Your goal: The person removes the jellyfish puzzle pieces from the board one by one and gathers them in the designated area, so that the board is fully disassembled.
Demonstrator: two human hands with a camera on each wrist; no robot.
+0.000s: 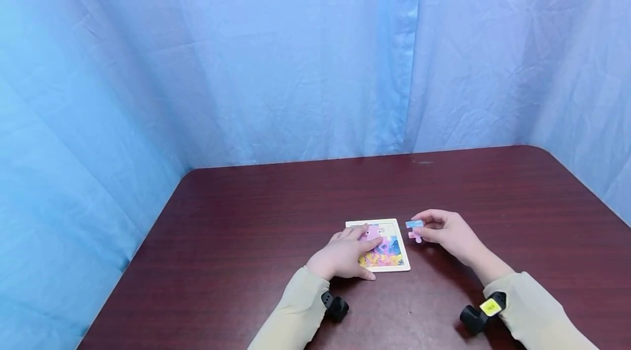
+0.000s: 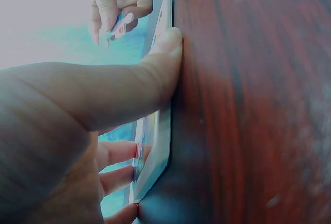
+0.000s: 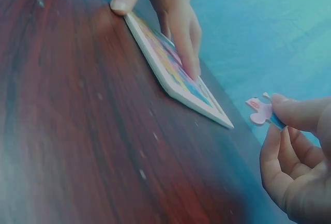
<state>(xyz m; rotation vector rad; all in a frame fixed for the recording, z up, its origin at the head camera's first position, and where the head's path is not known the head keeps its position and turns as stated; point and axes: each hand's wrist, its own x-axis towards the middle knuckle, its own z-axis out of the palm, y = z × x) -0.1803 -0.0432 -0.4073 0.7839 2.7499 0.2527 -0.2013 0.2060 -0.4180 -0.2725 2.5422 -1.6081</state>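
A square jigsaw puzzle in a white tray (image 1: 405, 262) lies flat on the table, showing a pink, yellow and blue picture. Across its left part rests my left hand (image 1: 345, 256), fingers spread; the thumb (image 2: 160, 74) touches the near edge. Just right of the tray, my right hand (image 1: 451, 235) pinches a jigsaw piece (image 3: 261, 113) between thumb and fingers, pink with a blue part. The piece is held up, apart from the tray. Pale unfilled area shows at the puzzle's upper right; my left hand hides its left side.
The dark red-brown wooden table (image 1: 246, 218) stretches around the tray. Light blue curtains (image 1: 296, 65) hang behind the table and along both sides. Each wrist wears a black strap with a small camera (image 1: 337, 308).
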